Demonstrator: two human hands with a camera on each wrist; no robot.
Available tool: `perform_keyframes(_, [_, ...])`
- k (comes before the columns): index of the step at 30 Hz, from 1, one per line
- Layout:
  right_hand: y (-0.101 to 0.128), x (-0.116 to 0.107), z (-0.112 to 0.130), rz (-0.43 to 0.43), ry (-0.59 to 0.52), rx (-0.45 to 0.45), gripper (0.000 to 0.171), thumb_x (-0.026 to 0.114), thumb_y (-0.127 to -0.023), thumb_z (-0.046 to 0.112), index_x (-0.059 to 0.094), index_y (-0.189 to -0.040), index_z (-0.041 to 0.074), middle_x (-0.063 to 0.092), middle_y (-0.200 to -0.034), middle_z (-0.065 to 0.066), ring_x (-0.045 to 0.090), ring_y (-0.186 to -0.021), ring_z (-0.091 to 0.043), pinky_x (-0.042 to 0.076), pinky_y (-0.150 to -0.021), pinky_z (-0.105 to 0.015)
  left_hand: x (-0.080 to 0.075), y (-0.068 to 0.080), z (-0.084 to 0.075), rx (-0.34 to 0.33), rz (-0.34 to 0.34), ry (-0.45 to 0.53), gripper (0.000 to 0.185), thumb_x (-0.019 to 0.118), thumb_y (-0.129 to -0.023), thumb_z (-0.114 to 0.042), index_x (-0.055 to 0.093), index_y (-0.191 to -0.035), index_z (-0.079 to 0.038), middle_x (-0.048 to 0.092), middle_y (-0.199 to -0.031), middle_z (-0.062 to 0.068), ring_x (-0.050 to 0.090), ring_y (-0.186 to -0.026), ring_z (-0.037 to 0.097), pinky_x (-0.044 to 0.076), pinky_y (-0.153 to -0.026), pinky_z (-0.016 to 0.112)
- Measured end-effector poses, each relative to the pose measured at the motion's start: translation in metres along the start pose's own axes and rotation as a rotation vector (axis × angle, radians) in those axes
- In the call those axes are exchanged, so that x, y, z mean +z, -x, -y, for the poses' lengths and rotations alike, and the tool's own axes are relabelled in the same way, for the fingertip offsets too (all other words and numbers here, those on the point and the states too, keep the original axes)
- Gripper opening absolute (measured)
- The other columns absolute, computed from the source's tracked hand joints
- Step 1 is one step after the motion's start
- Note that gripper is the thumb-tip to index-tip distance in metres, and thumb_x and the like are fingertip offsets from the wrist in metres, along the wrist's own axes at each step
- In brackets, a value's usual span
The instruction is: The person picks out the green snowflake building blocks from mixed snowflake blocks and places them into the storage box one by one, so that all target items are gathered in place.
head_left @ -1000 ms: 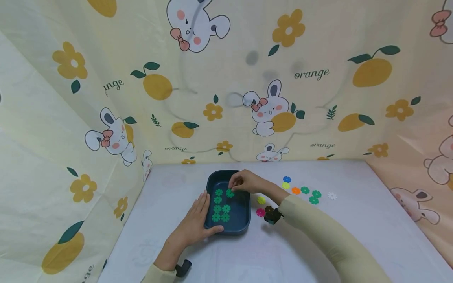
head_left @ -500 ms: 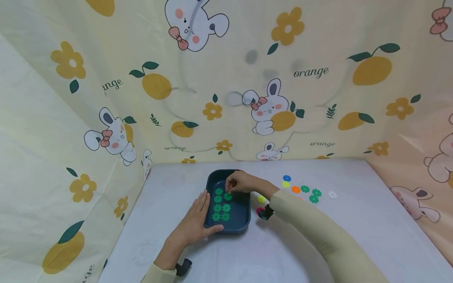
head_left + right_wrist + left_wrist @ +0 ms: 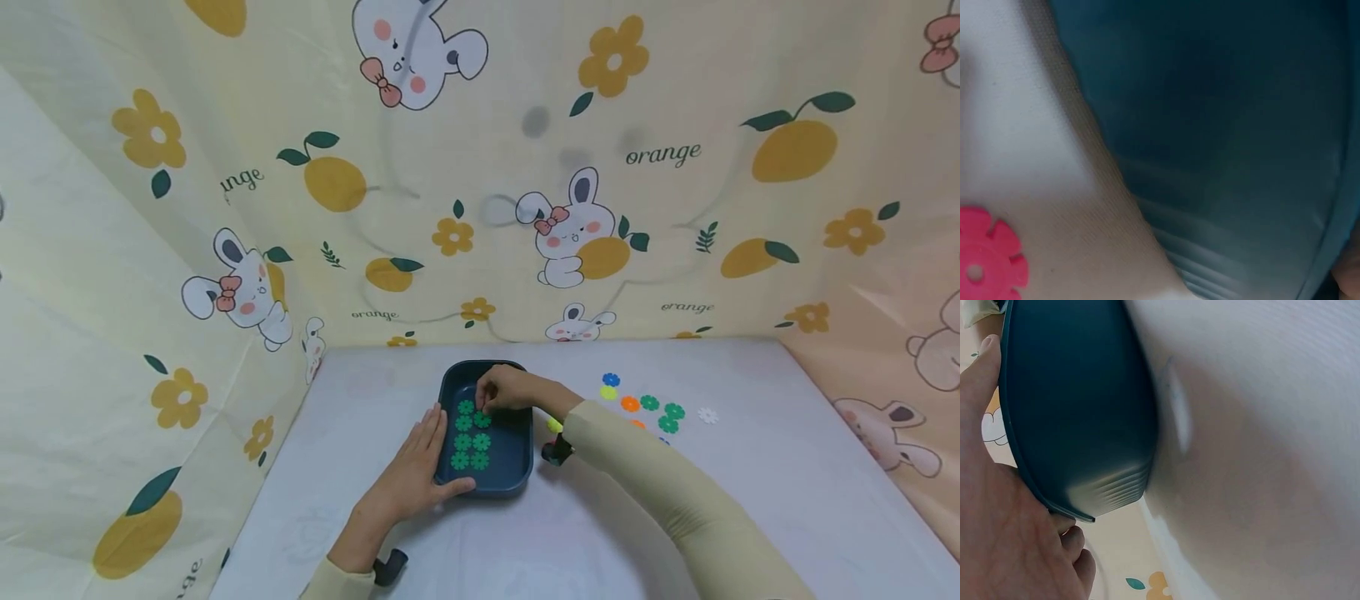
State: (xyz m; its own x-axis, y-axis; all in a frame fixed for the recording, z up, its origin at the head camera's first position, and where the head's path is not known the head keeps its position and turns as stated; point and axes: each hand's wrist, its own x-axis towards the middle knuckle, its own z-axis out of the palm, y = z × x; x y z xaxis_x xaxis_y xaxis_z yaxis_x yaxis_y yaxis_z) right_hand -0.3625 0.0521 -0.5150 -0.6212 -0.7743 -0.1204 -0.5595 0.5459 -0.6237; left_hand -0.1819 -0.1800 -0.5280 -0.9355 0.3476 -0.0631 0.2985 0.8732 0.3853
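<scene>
A dark blue rectangular tray (image 3: 512,454) stands on the white table with several green flower-shaped plastic discs (image 3: 462,442) inside, laid flat in two columns. My left hand (image 3: 408,468) rests along the tray's left side, fingers straight and thumb spread over the near edge. In the left wrist view the tray's outer wall (image 3: 1079,406) fills the space beside that hand. Reaching over the right rim, my right hand (image 3: 512,388) has its fingertips pinched together on the far green disc (image 3: 482,421) of the right column. In the right wrist view the tray wall (image 3: 1229,137) hides most of that hand.
Right of the tray lie loose discs: a blue disc (image 3: 611,379), a yellow disc (image 3: 608,392), an orange disc (image 3: 630,403), several green discs (image 3: 675,412) and a white disc (image 3: 707,415). A pink disc (image 3: 985,253) lies beside the tray. My right forearm (image 3: 645,458) covers others.
My right hand has shifted slightly left and nearer with the green disc, which now lines up with the right column. The left hand and the tray have stayed put.
</scene>
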Motion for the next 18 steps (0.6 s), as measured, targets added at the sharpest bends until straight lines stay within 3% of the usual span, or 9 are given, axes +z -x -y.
perform_keyframes(18, [0.0008,0.0028,0.0039,0.006,0.028,0.016,0.004,0.083,-0.095,0.007,0.080,-0.095,0.009,0.072,-0.085,0.007,0.063,-0.077,-0.007,0.057,-0.072,-0.022,-0.0028,0.0008,-0.0026,0.005,0.005,-0.009,0.120,0.065,-0.095,-0.075,0.006,-0.173,-0.006,-0.003,-0.181,0.009,-0.001,-0.168,0.025,0.011,-0.135,0.048])
